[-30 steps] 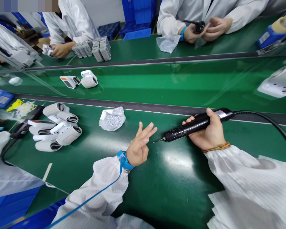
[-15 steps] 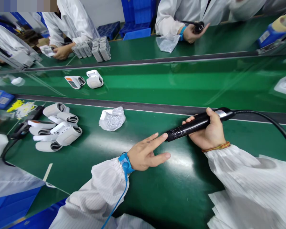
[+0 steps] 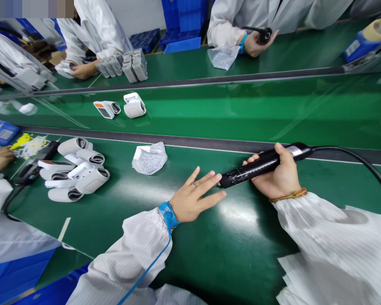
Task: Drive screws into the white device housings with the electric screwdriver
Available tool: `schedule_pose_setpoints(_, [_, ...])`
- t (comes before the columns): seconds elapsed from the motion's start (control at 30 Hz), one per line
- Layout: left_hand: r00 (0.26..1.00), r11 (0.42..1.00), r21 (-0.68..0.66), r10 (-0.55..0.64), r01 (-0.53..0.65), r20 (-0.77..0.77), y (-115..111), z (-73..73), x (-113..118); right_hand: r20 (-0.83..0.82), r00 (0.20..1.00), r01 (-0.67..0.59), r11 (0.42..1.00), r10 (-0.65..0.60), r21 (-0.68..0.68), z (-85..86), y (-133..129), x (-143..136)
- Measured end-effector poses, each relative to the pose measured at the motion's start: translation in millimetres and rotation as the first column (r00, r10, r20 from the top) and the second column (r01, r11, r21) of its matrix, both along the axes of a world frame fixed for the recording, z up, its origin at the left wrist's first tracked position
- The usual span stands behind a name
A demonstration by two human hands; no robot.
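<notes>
over the green table (image 3: pixel 216 250), the right fingers (image 3: pixel 253 159) wrap the black screwdriver (image 3: pixel 255 170).

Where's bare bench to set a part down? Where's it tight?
Biggest patch: bench between the left sleeve and right sleeve, below the driver. Smaller strip: between the bag and driver, above the left hand.

Crowded: the white units piled left of the bag; the driver's tip, with left fingers right at it.
</notes>
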State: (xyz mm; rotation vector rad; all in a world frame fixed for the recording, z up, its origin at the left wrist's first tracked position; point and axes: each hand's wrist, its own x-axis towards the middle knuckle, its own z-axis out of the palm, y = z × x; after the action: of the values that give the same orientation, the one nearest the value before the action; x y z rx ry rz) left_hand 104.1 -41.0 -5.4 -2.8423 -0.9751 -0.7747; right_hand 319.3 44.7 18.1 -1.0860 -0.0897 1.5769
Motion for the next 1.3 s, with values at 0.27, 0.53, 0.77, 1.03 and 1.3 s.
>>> schedule_pose_setpoints(0.27, [0.877, 0.845, -0.254, 0.414, -0.470, -0.245, 10.3, -6.1, -5.6, -0.002, 1.000, -0.009, 1.000, 0.009, -0.011, -1.5, 0.6, 0.2])
schedule_pose_setpoints(0.53, [0.870, 0.834, -0.271, 0.416, -0.482, -0.265, 12.0, -6.0, -7.7, 0.003, 1.000, -0.003, 1.000, 0.003, -0.010, -1.1, 0.3, -0.1])
schedule_pose_setpoints(0.77, [0.870, 0.839, -0.257, 0.419, -0.480, -0.259, 10.4, -9.1, -6.8, -0.001, 1.000, -0.007, 1.000, 0.007, 0.001, -1.9, 1.0, 0.6])
schedule_pose_setpoints(1.03, [0.869, 0.869, 0.038, 0.495, -0.494, -0.023, 45.6, 37.5, -36.4, -0.039, 0.999, -0.015, 1.000, 0.016, 0.018, -1.4, 1.0, -1.0])
schedule_pose_setpoints(1.3, [0.645, 0.692, 0.072, 0.701, -0.718, -0.303, 174.7, 84.5, -108.3, -0.105, 0.994, 0.015, 1.000, -0.015, -0.006, -0.3, -0.5, -1.9])
